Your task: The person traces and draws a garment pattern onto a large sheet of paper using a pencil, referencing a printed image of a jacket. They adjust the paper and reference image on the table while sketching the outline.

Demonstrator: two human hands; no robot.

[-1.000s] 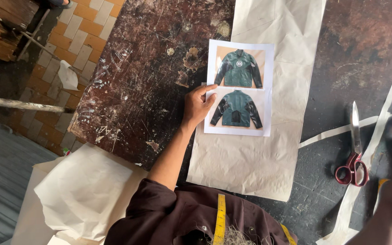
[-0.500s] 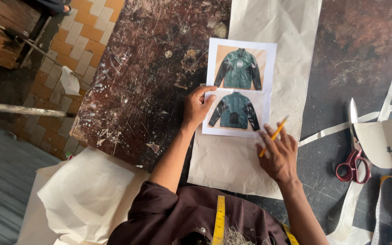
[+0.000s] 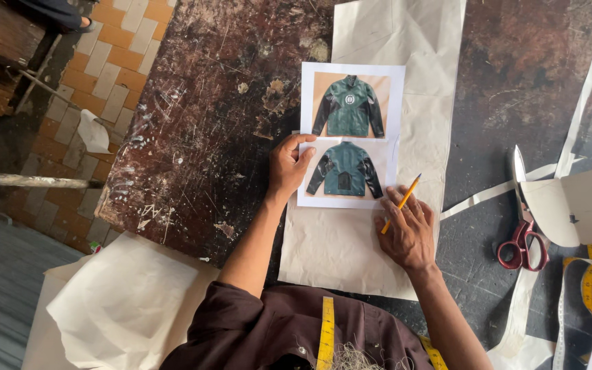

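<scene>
Left hand [image 3: 288, 166] presses flat on the left edge of a white printed sheet with two green jacket photos [image 3: 351, 135], lying on beige pattern paper [image 3: 351, 247]. Right hand [image 3: 408, 235], just below the sheet's lower right corner, pinches a yellow pencil [image 3: 401, 203]. Red-handled scissors [image 3: 521, 233] lie well apart to the right.

A white rectangular printed sheet [image 3: 351, 136] lies flat near the middle of the scene, on a long strip of pale brown pattern paper. It carries two colour photographs, one above the other, each of a green jacket with black sleeves on a tan ground: the far one from the front, the near one from the back. No packages, signs or screens show.
</scene>
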